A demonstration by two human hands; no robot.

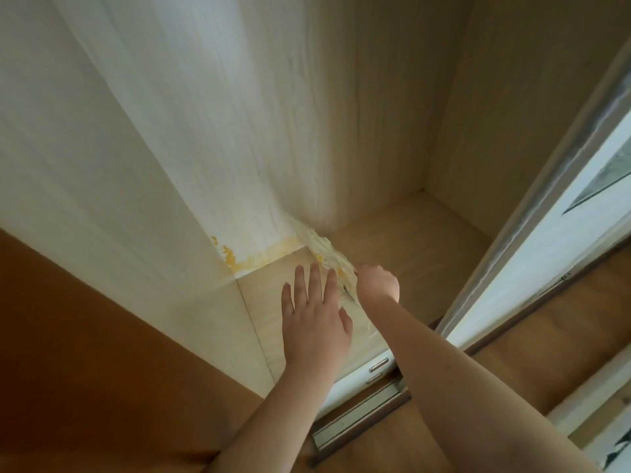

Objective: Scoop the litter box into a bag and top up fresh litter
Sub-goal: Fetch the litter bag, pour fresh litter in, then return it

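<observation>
Right hand is fisted on a crumpled plastic bag lying on the cupboard shelf; left hand spreads flat beside it, fingers wide; bag's print is blurred, its lower part hidden behind the hands.

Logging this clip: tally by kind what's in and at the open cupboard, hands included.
Hands: 2, left open, right closed on the bag
Plastic bags: 1
Drawer handles: 2
Litter boxes: 0 in view
Total: 5
</observation>
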